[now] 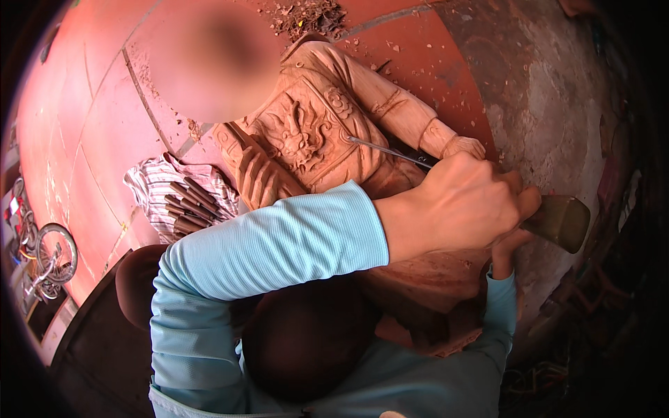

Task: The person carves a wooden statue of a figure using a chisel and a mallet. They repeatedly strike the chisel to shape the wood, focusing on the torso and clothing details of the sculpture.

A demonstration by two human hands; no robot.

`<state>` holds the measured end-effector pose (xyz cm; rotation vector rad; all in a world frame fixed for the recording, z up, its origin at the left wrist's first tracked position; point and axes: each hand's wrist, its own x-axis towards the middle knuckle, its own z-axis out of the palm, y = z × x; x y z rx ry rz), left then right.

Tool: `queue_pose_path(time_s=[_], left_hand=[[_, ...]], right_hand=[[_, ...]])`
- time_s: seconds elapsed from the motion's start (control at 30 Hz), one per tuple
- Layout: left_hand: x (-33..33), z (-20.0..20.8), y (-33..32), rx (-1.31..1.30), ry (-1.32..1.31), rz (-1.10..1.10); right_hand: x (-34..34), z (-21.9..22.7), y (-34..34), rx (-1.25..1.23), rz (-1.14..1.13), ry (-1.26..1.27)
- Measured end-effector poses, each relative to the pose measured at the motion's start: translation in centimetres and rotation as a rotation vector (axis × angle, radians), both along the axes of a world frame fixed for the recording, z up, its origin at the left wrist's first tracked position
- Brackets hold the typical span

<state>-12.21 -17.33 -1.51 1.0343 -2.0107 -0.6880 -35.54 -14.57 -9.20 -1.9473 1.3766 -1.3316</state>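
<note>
Here the left hand (463, 205) is clenched around a slim metal carving chisel (387, 150), whose thin shaft runs up and to the left from the fist until its tip meets the chest of a pale reddish-brown wooden statue of a robed, armoured figure (327, 132). The right hand (507, 249) sits just beneath and behind the left one, mostly hidden; its fingers appear to be closed on the handle of a dark, blocky wooden mallet (561, 221), whose head sticks out to the right of both hands.

The statue lies on its back across the red tiled floor (90, 139) and partly over the person's lap, its head end towards the upper left. Judging by its surface, the carving is well on: a dragon relief fills the breastplate, the sleeves have folded drapery and the far hand is shaped. The chisel tip rests at the edge of that relief, so what remains looks like fine detailing there rather than rough shaping; the lower part of the figure is covered by the arms and cannot be judged.

Wood chips (306, 15) lie scattered on the floor beyond the statue's shoulder. To the left, just beside the statue, a striped cloth (150, 182) holds a bundle of spare wooden-handled chisels (189, 203).
</note>
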Motion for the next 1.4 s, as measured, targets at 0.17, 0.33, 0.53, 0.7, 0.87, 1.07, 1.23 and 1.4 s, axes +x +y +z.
queue_pose_path(time_s=[0.17, 0.33, 0.53, 0.7, 0.87, 1.07, 1.23, 1.4], left_hand=[[1.2, 0.8, 0.4, -0.016, 0.014, -0.094], [2.7, 1.6, 1.0, -0.057, 0.031, -0.230], [3.1, 1.3, 1.9, -0.034, 0.120, -0.336], [2.7, 0.9, 2.5, -0.090, 0.267, -0.315], [3.2, 0.8, 3.4, -0.156, 0.200, -0.257], [5.2, 2.3, 3.7, -0.226, 0.135, -0.245], [7.0, 3.5, 3.2, -0.201, 0.118, -0.336], [8.4, 3.3, 3.8, -0.186, 0.065, -0.475]], right_hand=[[1.0, 1.2, 0.4, -0.154, 0.011, 0.205], [1.1, 2.6, 1.0, -0.282, 0.022, 0.337], [1.5, 3.8, 1.7, -0.380, 0.035, 0.413], [1.5, 6.1, 1.8, -0.449, 0.051, 0.488], [2.1, 6.5, 2.3, -0.488, 0.069, 0.507], [3.2, 9.0, 2.2, -0.509, 0.138, 0.536], [3.2, 10.1, 2.4, -0.535, 0.164, 0.564], [5.1, 11.5, 2.1, -0.584, 0.161, 0.637]])
